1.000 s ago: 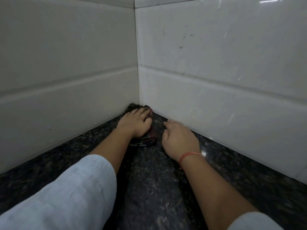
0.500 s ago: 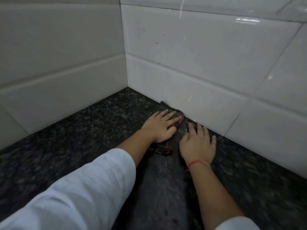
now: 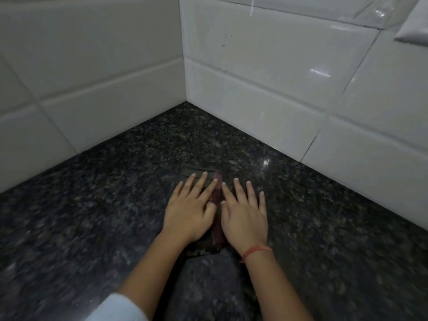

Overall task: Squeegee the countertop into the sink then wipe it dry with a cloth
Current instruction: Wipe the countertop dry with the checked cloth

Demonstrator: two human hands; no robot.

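A dark cloth with a reddish stripe lies flat on the black speckled granite countertop. My left hand presses flat on its left part, fingers spread. My right hand, with a red thread at the wrist, presses flat on its right part. Most of the cloth is hidden under the two palms; only the stripe between them, the far edge and a near corner show. No squeegee and no sink are in view.
White tiled walls meet in a corner beyond the hands, one wall on the left and one on the right. A white ledge juts out at the top right. Countertop stretches left and right of the hands.
Both hands have slid the cloth away from the wall corner toward me. The right hand, which was beside the cloth, now lies flat on it.
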